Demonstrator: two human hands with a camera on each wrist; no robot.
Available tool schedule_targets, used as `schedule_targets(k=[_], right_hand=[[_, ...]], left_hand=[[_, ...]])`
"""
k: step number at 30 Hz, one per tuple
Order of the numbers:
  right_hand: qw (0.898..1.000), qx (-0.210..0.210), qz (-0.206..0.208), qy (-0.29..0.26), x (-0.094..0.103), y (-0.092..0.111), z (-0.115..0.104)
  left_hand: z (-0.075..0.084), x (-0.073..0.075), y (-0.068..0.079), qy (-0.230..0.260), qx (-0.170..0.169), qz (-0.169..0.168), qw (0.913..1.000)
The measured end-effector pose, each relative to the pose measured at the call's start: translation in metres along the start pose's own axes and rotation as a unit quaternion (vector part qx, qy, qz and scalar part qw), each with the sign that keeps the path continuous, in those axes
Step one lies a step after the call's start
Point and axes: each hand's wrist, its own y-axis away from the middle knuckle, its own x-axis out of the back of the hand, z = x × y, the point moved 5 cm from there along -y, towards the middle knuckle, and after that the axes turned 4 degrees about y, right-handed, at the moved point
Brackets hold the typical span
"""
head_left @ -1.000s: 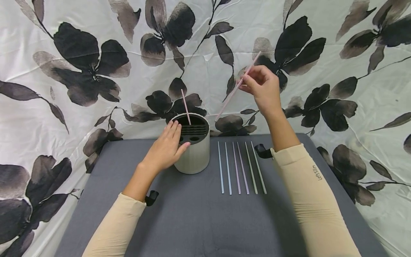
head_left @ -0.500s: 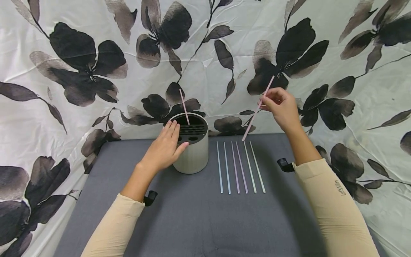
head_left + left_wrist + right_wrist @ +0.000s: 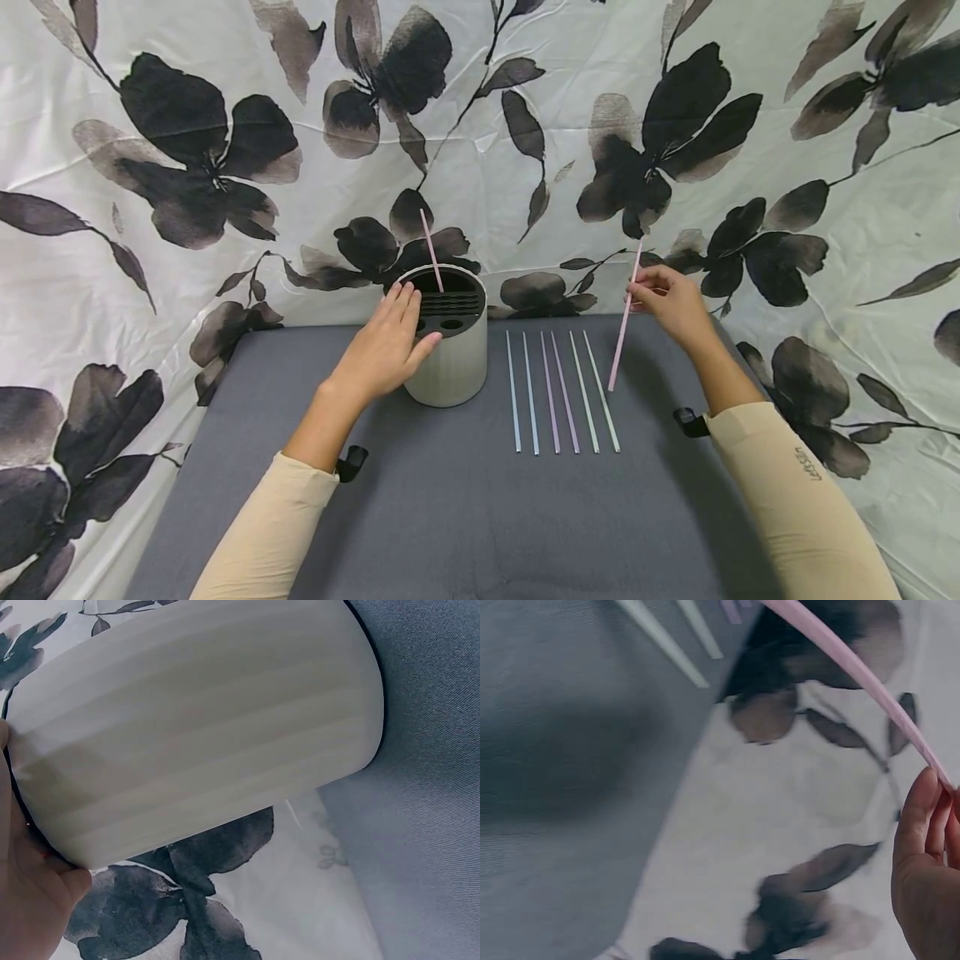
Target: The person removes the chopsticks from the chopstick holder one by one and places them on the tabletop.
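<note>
My right hand [image 3: 670, 304] pinches a thin pink straw [image 3: 621, 346] between thumb and fingertips. The straw slants, its lower end just to the right of a row on the table. That row has two blue straws [image 3: 513, 392], two purple straws [image 3: 550, 392] and two pale green straws [image 3: 582, 392], lying side by side. On the left, a cream round holder [image 3: 450, 371] with a black slotted top stands upright. My left hand [image 3: 378, 346] rests on its rim with fingers extended. Another pink straw [image 3: 431, 250] leans in the holder's large back opening. The left wrist view shows the holder's smooth wall [image 3: 195, 735].
A grey cloth [image 3: 450, 517] covers the table. Behind it hangs a white sheet [image 3: 517, 200] with dark flower prints, close against the table's back edge. Black wrist mounts show at the left sleeve [image 3: 277, 517] and the right sleeve [image 3: 795, 492].
My right hand has moved down and to the right with the pink straw, from high over the table to beside the row. My left hand has stayed on the holder.
</note>
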Motion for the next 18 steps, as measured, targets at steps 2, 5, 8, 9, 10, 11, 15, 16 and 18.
schedule_targets(k=[2,5,8,9,10,11,15,16,18], right_hand=[[1.0,-0.008,-0.014,0.02,-0.002,0.003,0.015],[0.999,-0.02,-0.034,0.037,-0.007,0.007,0.034],[0.997,-0.035,-0.054,0.045,-0.012,0.013,0.05],[0.996,-0.041,-0.062,0.048,-0.014,0.015,0.054],[0.995,-0.049,-0.07,0.049,-0.016,0.017,0.058],[0.994,-0.057,-0.076,0.052,-0.018,0.019,0.062],[0.99,-0.09,-0.097,0.057,-0.025,0.027,0.076],[0.989,-0.097,-0.1,0.057,-0.026,0.028,0.079],[0.988,-0.101,-0.107,0.054,-0.029,0.031,0.086]], left_hand=[[0.0,0.001,0.001,0.002,-0.001,0.002,1.0],[0.001,0.002,0.001,0.004,-0.006,0.009,0.9999],[0.001,0.002,0.002,0.004,-0.011,0.013,0.9998],[0.001,0.002,0.002,0.004,-0.011,0.013,0.9998],[0.001,0.002,0.002,0.004,-0.011,0.012,0.9999],[0.001,0.002,0.003,0.004,-0.011,0.011,0.9999],[0.001,0.002,0.004,0.003,-0.012,0.008,0.9999],[0.001,0.002,0.004,0.003,-0.011,0.006,0.9999],[0.0,0.002,0.005,0.003,-0.01,0.004,0.9999]])
